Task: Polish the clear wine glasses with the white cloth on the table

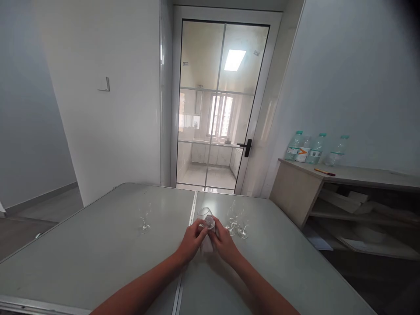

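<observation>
Over the middle of the table, both hands meet around a clear stemmed glass [205, 211], which is tilted so that its round foot shows towards me. My left hand [190, 240] has its fingers closed on the glass from the left. From the other side, my right hand [225, 243] grips it too, thumb and fingers pressed together. Just beyond my right hand, a cluster of clear stemmed glasses stands upright, one of them a glass [243, 232] at the near right. Another stemmed glass [144, 226] is upright by itself to the left.
A metal-edged seam [193, 205] splits the grey-green table [98, 249] lengthwise. Behind it is a glazed door [210, 144] with a black handle [247, 148]. On the right, a shelf unit [298, 183] carries several plastic bottles [315, 151] and an orange-brown stick-like object [324, 172].
</observation>
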The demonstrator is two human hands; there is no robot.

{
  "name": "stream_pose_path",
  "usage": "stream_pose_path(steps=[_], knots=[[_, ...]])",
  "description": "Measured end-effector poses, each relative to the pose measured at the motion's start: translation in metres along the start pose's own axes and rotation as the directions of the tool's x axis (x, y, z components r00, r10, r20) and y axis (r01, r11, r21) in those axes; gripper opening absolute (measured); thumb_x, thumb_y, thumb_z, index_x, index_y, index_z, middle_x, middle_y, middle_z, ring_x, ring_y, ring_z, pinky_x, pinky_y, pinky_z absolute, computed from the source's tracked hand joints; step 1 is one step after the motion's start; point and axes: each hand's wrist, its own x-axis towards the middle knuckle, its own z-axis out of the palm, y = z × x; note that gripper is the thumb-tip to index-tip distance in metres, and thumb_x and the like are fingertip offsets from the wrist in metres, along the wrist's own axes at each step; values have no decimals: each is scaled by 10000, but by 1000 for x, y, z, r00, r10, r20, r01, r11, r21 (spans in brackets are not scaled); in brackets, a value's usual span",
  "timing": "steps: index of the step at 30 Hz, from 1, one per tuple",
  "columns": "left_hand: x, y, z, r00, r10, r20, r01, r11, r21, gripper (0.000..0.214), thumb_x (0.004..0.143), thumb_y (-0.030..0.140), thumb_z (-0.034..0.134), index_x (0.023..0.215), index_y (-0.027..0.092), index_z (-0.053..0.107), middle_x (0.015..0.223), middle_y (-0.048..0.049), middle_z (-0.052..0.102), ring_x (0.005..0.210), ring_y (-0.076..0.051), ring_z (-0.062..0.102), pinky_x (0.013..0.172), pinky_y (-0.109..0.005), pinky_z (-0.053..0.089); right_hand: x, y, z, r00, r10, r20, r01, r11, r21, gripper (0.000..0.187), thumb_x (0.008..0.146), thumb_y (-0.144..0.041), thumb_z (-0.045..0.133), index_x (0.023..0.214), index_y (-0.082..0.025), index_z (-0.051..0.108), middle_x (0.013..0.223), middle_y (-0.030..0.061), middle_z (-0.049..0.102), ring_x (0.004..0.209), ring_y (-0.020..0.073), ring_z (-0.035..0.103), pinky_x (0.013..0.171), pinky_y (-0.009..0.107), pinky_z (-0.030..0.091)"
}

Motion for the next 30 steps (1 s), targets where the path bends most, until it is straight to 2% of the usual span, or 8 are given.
stream_pose_path(steps=[6,9,15,19,22,26,28,30], knots=[[6,-1,-4,988,-48,-147,36,996,-82,520,812,535,717,1183,182,625,1042,-79,692,895,-211,637,807,-306,496,1,2,1,996,66,61,-72,993,94,272,916,-434,609,1034,-203,693,932,37,716,857,231,623,795,325,482],[9,0,-5,993,-67,-100,46,978,-205,526,801,508,744,1197,175,652,1231,-131,668,1054,-257,644,907,-355,509,-3,4,3,976,158,149,-189,955,229,338,899,-495,631,1033,-195,711,953,42,716,865,230,622,806,333,480],[7,2,-5,1000,-24,4,24,948,-318,502,814,472,750,1210,173,672,1207,-133,688,1112,-279,642,941,-380,517,-10,3,0,869,290,401,-463,763,451,472,832,-564,708,1123,-193,689,970,66,716,838,219,648,756,311,479],[6,2,-5,998,35,-53,-44,984,-174,459,840,466,722,1197,181,671,1231,-129,681,1127,-274,638,964,-386,501,-7,0,-4,913,224,342,-343,875,342,406,887,-535,644,1118,-203,681,1002,50,710,919,231,632,819,327,467],[5,4,-5,989,65,-132,-69,997,-26,469,804,462,758,1176,190,671,1150,-112,709,1055,-265,659,938,-398,502,-3,1,-5,961,166,222,-183,981,60,320,933,-478,571,1029,-189,667,927,37,703,859,223,605,792,324,450],[5,9,-5,982,56,-180,-62,998,-30,489,764,457,799,1160,196,681,1135,-105,716,1048,-268,661,945,-409,503,-1,6,-4,995,88,52,-69,954,-292,219,938,-390,540,895,-191,621,763,18,655,712,187,535,751,315,393],[4,10,-5,988,43,-151,-59,992,-107,507,763,452,804,1182,195,679,1153,-112,714,1075,-273,654,968,-410,494,-1,7,-4,994,89,62,-72,969,-235,239,935,-415,559,877,-194,631,793,22,659,736,187,539,747,306,386],[5,10,-6,994,27,-108,-49,976,-212,511,778,468,789,1192,189,683,1172,-123,706,1095,-281,645,968,-405,493,-3,8,-2,976,154,153,-158,987,12,324,930,-499,577,893,-188,664,822,26,670,755,187,556,728,294,399]])
